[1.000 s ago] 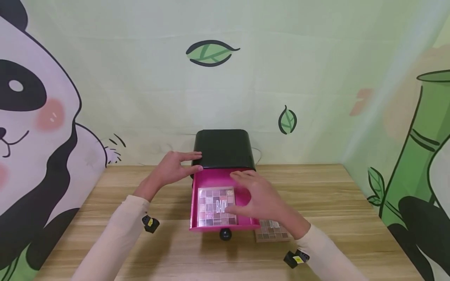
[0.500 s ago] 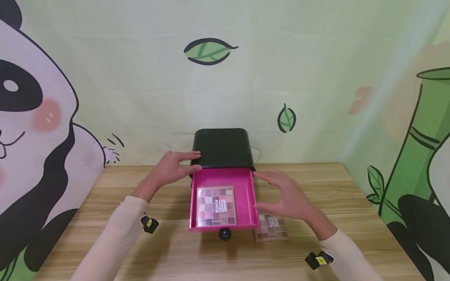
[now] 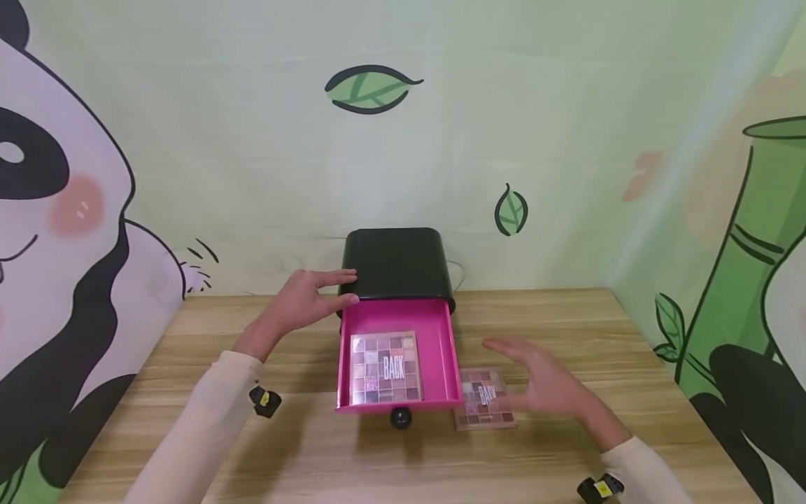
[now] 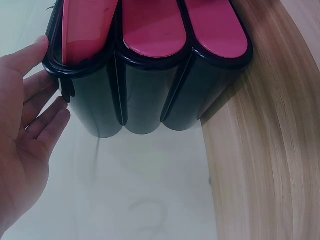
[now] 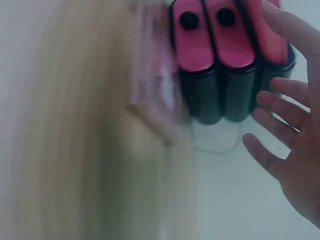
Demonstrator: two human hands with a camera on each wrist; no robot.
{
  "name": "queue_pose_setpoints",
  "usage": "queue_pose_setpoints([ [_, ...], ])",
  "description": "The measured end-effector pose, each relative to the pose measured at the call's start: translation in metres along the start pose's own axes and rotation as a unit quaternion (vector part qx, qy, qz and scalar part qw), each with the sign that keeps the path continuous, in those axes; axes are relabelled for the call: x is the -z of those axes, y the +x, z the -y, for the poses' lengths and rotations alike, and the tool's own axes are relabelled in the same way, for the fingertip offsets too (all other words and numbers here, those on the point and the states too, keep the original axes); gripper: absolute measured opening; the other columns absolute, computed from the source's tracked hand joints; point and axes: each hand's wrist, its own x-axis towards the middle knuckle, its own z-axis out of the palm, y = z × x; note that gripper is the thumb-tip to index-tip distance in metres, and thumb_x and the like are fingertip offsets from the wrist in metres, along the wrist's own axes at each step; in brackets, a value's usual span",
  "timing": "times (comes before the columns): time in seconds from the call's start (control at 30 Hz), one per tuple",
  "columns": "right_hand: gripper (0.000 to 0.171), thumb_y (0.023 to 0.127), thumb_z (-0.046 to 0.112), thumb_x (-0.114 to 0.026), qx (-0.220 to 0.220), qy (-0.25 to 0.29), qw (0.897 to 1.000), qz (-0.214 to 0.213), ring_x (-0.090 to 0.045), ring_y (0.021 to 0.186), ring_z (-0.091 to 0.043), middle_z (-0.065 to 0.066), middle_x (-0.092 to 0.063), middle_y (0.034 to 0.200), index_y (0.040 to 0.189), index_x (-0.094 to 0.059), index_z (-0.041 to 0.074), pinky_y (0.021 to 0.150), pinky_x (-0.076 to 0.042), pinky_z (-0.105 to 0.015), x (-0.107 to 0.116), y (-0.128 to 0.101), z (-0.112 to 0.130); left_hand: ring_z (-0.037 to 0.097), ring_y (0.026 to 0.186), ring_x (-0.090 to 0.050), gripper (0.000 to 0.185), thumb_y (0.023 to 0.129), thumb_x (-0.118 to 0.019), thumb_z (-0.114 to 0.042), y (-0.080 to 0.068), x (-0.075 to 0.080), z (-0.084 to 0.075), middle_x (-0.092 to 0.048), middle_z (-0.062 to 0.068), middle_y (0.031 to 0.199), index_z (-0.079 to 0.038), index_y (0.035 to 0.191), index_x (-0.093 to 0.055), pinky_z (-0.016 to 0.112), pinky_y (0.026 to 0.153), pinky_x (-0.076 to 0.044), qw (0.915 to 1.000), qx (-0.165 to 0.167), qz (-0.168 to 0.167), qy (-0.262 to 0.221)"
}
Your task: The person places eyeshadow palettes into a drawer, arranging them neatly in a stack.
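Observation:
A black cabinet has its pink top drawer pulled out. My left hand rests on the cabinet's upper left side, fingers nearly straight against the wall, as the left wrist view shows. In the drawer's left half lies an eyeshadow palette marked BACK. A second such palette lies on the table, right of the drawer's front corner. My right hand hovers over its right edge, fingers spread and holding nothing. In the right wrist view this palette is blurred.
Two lower pink drawers are closed in the left wrist view. A black knob sticks out from the open drawer's front. The wooden table meets a printed backdrop behind the cabinet. A thin cord curves beside the cabinet.
My right hand has moved right from above the open drawer, past its right wall, to over the second palette. The left hand has stayed on the cabinet. The drawer and both palettes have not moved.

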Motion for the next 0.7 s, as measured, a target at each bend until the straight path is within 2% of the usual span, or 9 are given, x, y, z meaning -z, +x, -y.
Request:
queue_pose_setpoints([
  [0.1, 0.094, 0.074, 0.05, -0.089, -0.027, 0.004, 0.999, 0.021, -0.047, 0.14, -0.037, -0.008, -0.052, 0.153, 0.152, -0.05, 0.016, 0.108, -0.039, -0.063, -0.008, -0.005, -0.009, 0.014, 0.05, -0.034, 0.056, 0.093, -0.075, -0.043, -0.001, 0.0, 0.0, -0.063, 0.007, 0.141, -0.015, 0.14, -0.065, 0.035, 0.059, -0.041, 1.0, -0.002, 0.0, -0.001],
  [0.37, 0.103, 0.068, 0.049, -0.092, -0.048, 0.003, 0.998, 0.044, -0.044, 0.143, -0.034, -0.009, -0.049, 0.155, 0.152, -0.048, 0.009, 0.113, -0.036, -0.057, -0.028, -0.014, -0.03, 0.016, 0.057, -0.04, 0.056, 0.092, -0.075, -0.043, -0.001, 0.0, 0.001, -0.063, 0.007, 0.141, -0.015, 0.14, -0.064, 0.034, 0.064, -0.043, 1.0, -0.004, -0.002, 0.002],
  [0.53, 0.112, 0.066, 0.059, -0.09, -0.039, -0.023, 0.997, 0.065, -0.044, 0.143, -0.037, -0.014, -0.047, 0.156, 0.153, -0.045, 0.005, 0.114, -0.034, -0.057, -0.036, -0.017, -0.037, 0.016, 0.056, -0.039, 0.056, 0.092, -0.075, -0.043, -0.001, -0.001, 0.002, -0.064, 0.006, 0.14, -0.014, 0.139, -0.065, 0.035, 0.063, -0.043, 1.0, -0.007, -0.003, -0.001],
  [0.7, 0.117, 0.066, 0.063, -0.088, -0.03, -0.035, 0.996, 0.08, -0.042, 0.142, -0.043, -0.019, -0.044, 0.157, 0.154, -0.042, 0.001, 0.113, -0.033, -0.062, -0.038, -0.017, -0.039, 0.016, 0.061, -0.043, 0.055, 0.093, -0.075, -0.044, -0.001, -0.001, 0.002, -0.064, 0.004, 0.14, -0.014, 0.138, -0.066, 0.035, 0.067, -0.045, 1.0, -0.008, -0.004, 0.003],
])
